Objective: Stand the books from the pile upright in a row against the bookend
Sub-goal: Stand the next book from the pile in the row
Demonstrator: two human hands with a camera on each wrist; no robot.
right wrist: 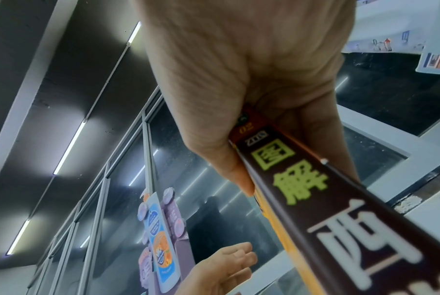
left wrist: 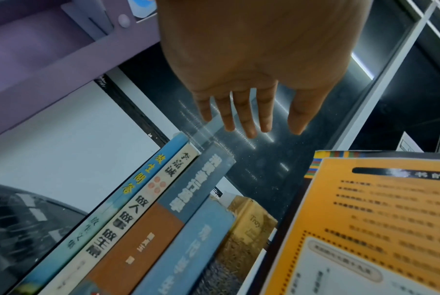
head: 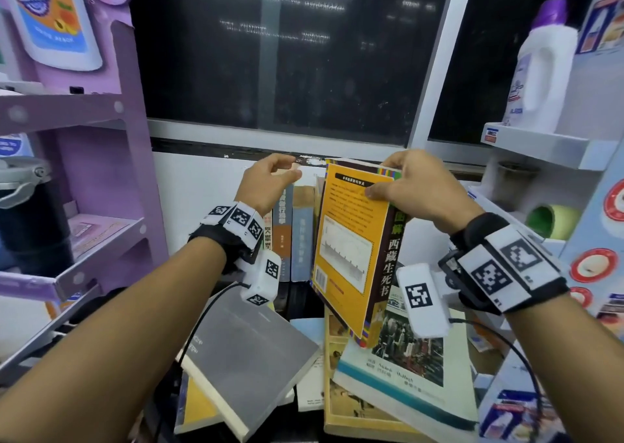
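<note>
The right hand pinches the top edge of the yellow book, thumb on the back cover and fingers curled over the dark spine, holding it nearly upright with its lower corner resting on the pile. Just left of those fingers stands the row of upright books, at least five spines side by side; the bookend itself cannot be made out. The left hand hovers over the top of that row, its fingers loosely spread and gripping nothing, seemingly ready to steady the row. The job looks roughly half done: the yellow book must be slotted in at the row's open end, and several books lie flat below the wrists, among them a grey book nearest the left forearm.
</note>
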